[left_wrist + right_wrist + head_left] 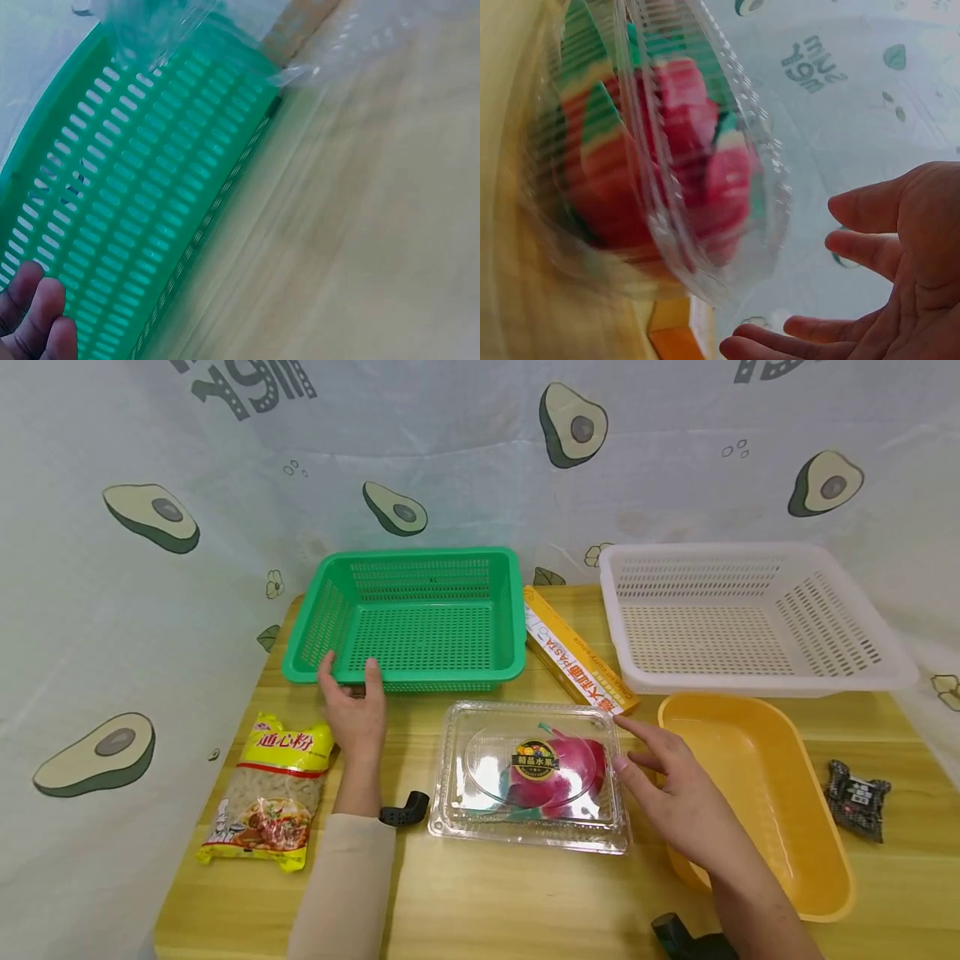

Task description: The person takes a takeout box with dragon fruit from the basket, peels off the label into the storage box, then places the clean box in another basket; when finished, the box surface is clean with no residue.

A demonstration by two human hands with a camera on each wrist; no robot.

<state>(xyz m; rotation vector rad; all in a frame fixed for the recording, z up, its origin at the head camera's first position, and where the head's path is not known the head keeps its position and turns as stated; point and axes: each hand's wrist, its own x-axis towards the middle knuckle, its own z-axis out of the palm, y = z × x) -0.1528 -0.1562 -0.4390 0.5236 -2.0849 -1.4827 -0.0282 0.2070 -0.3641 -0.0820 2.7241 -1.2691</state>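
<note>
A clear lidded container (pixel 465 777) holding a pink and green dragon fruit (pixel 566 772) lies mid-table. At its right side is the right hand (pixel 682 793), fingers apart and gripping nothing; the right wrist view shows a gap between this hand (pixel 907 277) and the container (pixel 772 195). The left hand (pixel 357 718) is at the near rim of the green basket (pixel 450 677), its fingers loosely spread. In the left wrist view, fingertips (pixel 46 307) show close beside the perforated wall of the basket (pixel 150 172); whether they touch it, I cannot tell.
A yellow pasta bag (pixel 270 793) lies at left. Behind the clear container, an orange and white pasta box (pixel 573 664) lies aslant. A white basket (pixel 765 681) stands back right, a yellow tub (pixel 757 777) before it, and a small dark packet (pixel 857 802) at far right.
</note>
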